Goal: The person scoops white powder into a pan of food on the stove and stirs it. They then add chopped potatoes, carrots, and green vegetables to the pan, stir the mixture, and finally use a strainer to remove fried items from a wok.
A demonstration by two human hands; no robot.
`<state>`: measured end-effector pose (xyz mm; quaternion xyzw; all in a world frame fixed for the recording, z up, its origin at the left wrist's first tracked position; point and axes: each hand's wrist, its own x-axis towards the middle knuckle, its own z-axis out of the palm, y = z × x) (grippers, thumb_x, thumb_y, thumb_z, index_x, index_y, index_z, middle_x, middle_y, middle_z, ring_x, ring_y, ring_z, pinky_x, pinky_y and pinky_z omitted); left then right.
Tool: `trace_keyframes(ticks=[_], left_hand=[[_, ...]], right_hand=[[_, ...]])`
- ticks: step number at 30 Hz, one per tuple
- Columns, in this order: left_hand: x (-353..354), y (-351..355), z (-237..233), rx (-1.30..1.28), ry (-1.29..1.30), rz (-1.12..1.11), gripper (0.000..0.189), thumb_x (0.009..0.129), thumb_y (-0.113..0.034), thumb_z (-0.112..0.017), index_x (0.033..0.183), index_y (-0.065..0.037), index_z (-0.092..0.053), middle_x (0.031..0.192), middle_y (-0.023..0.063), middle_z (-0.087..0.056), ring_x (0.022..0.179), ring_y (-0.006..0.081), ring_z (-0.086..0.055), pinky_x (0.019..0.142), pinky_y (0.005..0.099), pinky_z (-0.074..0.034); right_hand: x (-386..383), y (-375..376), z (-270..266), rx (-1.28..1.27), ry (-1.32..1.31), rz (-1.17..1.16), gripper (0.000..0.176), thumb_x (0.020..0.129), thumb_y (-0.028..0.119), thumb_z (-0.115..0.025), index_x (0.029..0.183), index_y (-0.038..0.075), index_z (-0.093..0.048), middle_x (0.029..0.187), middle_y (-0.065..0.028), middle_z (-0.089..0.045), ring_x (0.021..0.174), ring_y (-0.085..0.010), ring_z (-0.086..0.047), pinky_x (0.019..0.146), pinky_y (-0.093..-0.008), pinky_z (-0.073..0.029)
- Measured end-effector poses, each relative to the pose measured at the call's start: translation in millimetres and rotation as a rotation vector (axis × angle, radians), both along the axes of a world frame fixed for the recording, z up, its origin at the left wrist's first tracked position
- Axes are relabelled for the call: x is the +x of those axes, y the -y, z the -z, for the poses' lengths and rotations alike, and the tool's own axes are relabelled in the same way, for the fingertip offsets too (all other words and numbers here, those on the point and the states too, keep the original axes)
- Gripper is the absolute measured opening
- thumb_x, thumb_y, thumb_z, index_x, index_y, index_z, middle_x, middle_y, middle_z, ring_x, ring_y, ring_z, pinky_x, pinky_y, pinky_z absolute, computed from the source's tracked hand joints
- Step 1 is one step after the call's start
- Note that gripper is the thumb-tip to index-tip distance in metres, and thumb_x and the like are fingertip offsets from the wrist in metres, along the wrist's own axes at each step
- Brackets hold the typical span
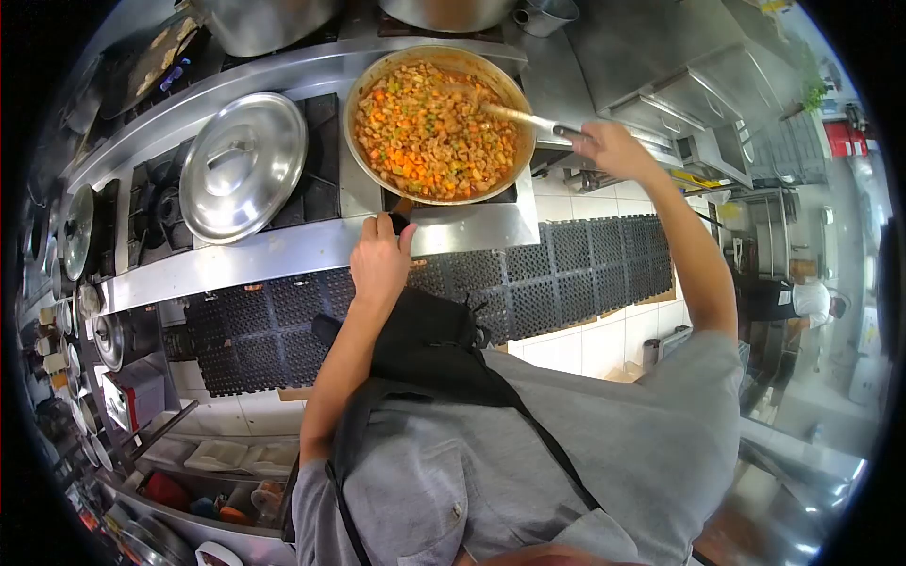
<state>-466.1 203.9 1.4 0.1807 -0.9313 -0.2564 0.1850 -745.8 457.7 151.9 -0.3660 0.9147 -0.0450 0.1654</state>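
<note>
A wide pan [353,156] full of diced carrots, other chopped vegetables and small brown pieces in sauce sits on the stove. My left hand [380,259] is closed around the pan's black handle [400,223] at the near side. In my right hand [615,151] is the dark grip of a long-handled cooking spoon [524,117], which slants in over the pan's right rim. Its sauce-coated head lies partly buried in the food, so its exact shape is hidden.
Left of the pan, a large metal lid [243,179] rests on the burner grates [156,203]. Big pots [269,19] stand behind. Black perforated mats [453,292] cover the floor below the steel stove edge [283,243]. Another person [807,300] is at far right.
</note>
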Motion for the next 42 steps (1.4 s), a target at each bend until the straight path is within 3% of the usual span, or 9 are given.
trace_keyframes(ticks=[6, 16, 21, 25, 27, 31, 33, 37, 42], left_hand=[[0.1, 0.7, -4.7, -0.029, -0.016, -0.006, 0.04, 0.084, -0.032, -0.069, 0.095, 0.005, -0.057, 0.082, 0.019, -0.058, 0.068, 0.039, -0.062, 0.056, 0.0444, -0.051], [1.2, 3.2, -3.0, -0.029, -0.022, 0.019, 0.041, 0.084, -0.032, -0.069, 0.099, 0.005, -0.058, 0.083, 0.0192, -0.059, 0.068, 0.0393, -0.062, 0.056, 0.0448, -0.051], [-0.1, 1.0, -1.6, -0.012, -0.029, 0.011, 0.039, 0.085, -0.029, -0.068, 0.101, 0.005, -0.057, 0.084, 0.0183, -0.059, 0.069, 0.0384, -0.062, 0.056, 0.0441, -0.051], [-1.2, -3.0, 2.3, -0.054, -0.053, -0.006, 0.039, 0.085, -0.027, -0.068, 0.103, 0.005, -0.056, 0.086, 0.0174, -0.057, 0.071, 0.0368, -0.061, 0.059, 0.0427, -0.051], [-1.2, -5.4, 0.8, -0.007, -0.081, 0.002, 0.039, 0.087, -0.025, -0.067, 0.104, 0.008, -0.056, 0.088, 0.0227, -0.057, 0.075, 0.0413, -0.06, 0.061, 0.0456, -0.05], [-1.0, -7.0, 0.8, -0.007, -0.058, -0.005, 0.04, 0.087, -0.024, -0.067, 0.105, 0.009, -0.055, 0.089, 0.0221, -0.056, 0.075, 0.0403, -0.059, 0.062, 0.0453, -0.05], [-0.2, -7.4, 1.8, -0.015, -0.063, -0.003, 0.039, 0.087, -0.023, -0.066, 0.106, 0.009, -0.055, 0.089, 0.0215, -0.056, 0.074, 0.0401, -0.059, 0.062, 0.0453, -0.049], [0.6, -3.6, 0.2, -0.052, -0.041, -0.004, 0.039, 0.084, -0.023, -0.068, 0.106, 0.007, -0.054, 0.087, 0.0177, -0.054, 0.075, 0.0353, -0.06, 0.064, 0.042, -0.05], [0.4, -2.5, -1.2, -0.003, -0.055, -0.002, 0.039, 0.086, -0.023, -0.067, 0.106, 0.009, -0.055, 0.085, 0.0207, -0.056, 0.073, 0.0396, -0.059, 0.062, 0.0447, -0.049]], right_hand=[[-10.9, 37.2, -23.6, 0.209, -0.562, -0.121, 0.027, 0.092, 0.029, -0.055, 0.097, 0.004, -0.058, 0.079, -0.0173, -0.066, 0.078, -0.0352, -0.067, 0.066, -0.046, -0.052], [-52.5, 13.5, 44.4, 0.33, -0.667, -0.066, 0.018, 0.091, 0.02, -0.055, 0.099, 0.005, -0.059, 0.082, -0.0152, -0.069, 0.076, -0.0332, -0.068, 0.064, -0.0434, -0.054], [-19.2, -28.2, 65.9, 0.27, -0.182, 0.159, 0.028, 0.087, 0.027, -0.059, 0.093, 0.0, -0.062, 0.088, -0.0199, -0.068, 0.081, -0.0377, -0.066, 0.074, -0.0481, -0.051], [23.6, -35.2, 81.8, 0.161, 0.071, 0.193, 0.03, 0.086, 0.029, -0.06, 0.088, -0.001, -0.064, 0.081, -0.0196, -0.067, 0.076, -0.0362, -0.065, 0.07, -0.0464, -0.049], [48.7, -26.1, 83.8, 0.014, 0.271, 0.31, 0.034, 0.087, 0.032, -0.062, 0.085, -0.002, -0.063, 0.068, -0.0144, -0.062, 0.065, -0.0285, -0.061, 0.062, -0.0423, -0.046], [62.5, 4.4, 83.7, -0.032, 0.478, 0.397, 0.032, 0.089, 0.032, -0.061, 0.083, 0.0, -0.063, 0.057, -0.0074, -0.052, 0.05, -0.0175, -0.05, 0.048, -0.0354, -0.039], [58.4, 10.6, 94.9, -0.164, 0.782, 0.518, 0.029, 0.091, 0.031, -0.061, 0.084, 0.003, -0.063, 0.054, -0.0013, -0.046, 0.042, -0.0096, -0.04, 0.038, -0.0296, -0.03], [58.7, 16.4, 65.8, -0.188, 0.745, 0.541, 0.025, 0.092, 0.029, -0.059, 0.087, 0.005, -0.064, 0.054, 0.0019, -0.042, 0.038, -0.0069, -0.033, 0.034, -0.0266, -0.023], [51.3, 6.7, 22.5, -0.072, 0.336, 0.326, 0.028, 0.09, 0.03, -0.06, 0.09, 0.003, -0.064, 0.058, -0.0069, -0.053, 0.051, -0.0195, -0.052, 0.05, -0.0347, -0.042]])
